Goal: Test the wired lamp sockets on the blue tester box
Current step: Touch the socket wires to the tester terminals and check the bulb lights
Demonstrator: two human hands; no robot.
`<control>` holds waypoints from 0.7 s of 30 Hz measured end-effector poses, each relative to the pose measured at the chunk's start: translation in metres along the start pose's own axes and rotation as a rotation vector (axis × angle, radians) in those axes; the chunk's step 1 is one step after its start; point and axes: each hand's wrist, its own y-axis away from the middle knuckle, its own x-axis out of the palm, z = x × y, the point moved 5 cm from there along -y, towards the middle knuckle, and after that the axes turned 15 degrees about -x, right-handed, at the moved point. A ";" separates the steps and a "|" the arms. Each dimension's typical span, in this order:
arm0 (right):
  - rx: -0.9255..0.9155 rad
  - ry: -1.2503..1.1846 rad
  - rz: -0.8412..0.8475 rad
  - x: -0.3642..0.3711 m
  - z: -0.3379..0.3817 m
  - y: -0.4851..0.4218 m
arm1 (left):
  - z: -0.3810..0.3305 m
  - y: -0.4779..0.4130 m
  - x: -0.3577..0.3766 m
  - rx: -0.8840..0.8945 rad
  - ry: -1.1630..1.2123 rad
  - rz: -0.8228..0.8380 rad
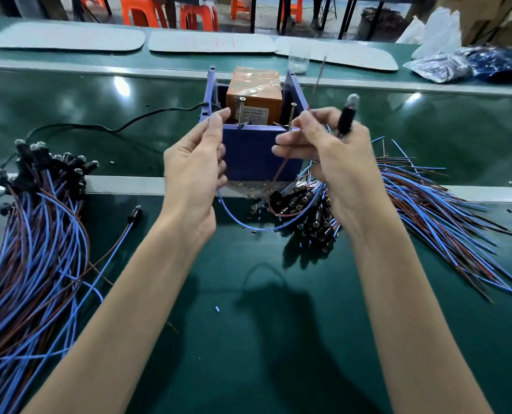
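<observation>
Maybe halfway; the left hand's point(193, 168) grip pinched the blue wire point(243, 224); the right hand's point(335, 156) grip held one socket point(345, 122) and brown wire point(284, 161) at the blue tester box point(248, 156); a pile point(308, 210) waited.

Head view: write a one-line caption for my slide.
Left hand pinches a blue wire, right hand grips a lamp socket and brown wire, before the blue tester box.

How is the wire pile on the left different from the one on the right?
The left pile lies bunched, wires running toward the camera; the right pile fans out sideways. The left pile's sockets sit at its far end; the right pile's sockets heap beside the blue box. Both have blue and brown wires, black sockets.
</observation>
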 end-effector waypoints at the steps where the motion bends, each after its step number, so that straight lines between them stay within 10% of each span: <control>1: -0.015 0.005 -0.048 -0.006 0.000 -0.002 | -0.001 -0.004 -0.004 0.003 -0.020 -0.037; 11: 0.032 0.059 -0.241 -0.036 -0.011 -0.012 | -0.004 -0.020 -0.016 0.203 -0.380 -0.107; 21: 0.059 0.097 -0.226 -0.039 -0.014 -0.013 | -0.002 -0.016 -0.023 0.188 -0.258 -0.127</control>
